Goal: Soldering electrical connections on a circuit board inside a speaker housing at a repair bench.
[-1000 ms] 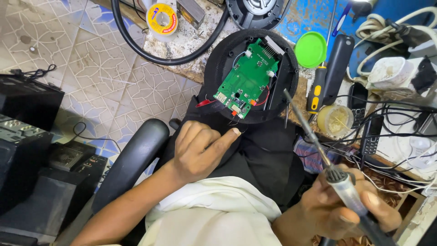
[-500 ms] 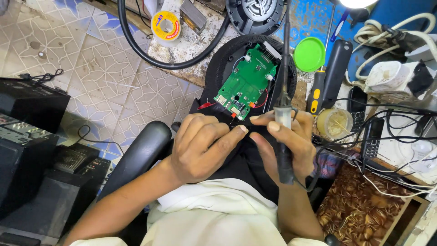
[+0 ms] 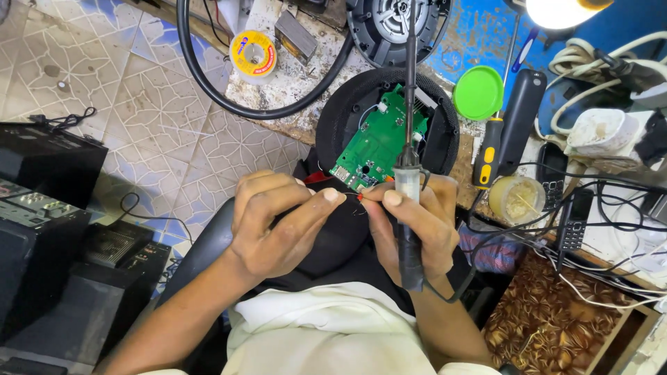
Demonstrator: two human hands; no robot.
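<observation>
My left hand [image 3: 281, 226] and my right hand [image 3: 411, 222] meet over my lap, fingertips pinching a thin red wire [image 3: 360, 197] between them. My right hand also clasps a soldering iron [image 3: 408, 173], held upright with its long tip pointing away from me. Just beyond the fingers sits a green circuit board [image 3: 379, 142] inside a round black speaker housing [image 3: 333, 125], which rests against the workbench edge.
On the worn workbench [image 3: 292, 83] lie a yellow solder spool [image 3: 253, 54], a green lid [image 3: 479, 92], a yellow-handled screwdriver [image 3: 488, 149], a small jar of paste [image 3: 517, 199], two phones and tangled cables. Black audio equipment [image 3: 48, 208] stands on the tiled floor at left.
My right hand has come up from the lower right with the soldering iron, swung it upright, and joined my left hand at the wire. The view has shifted slightly.
</observation>
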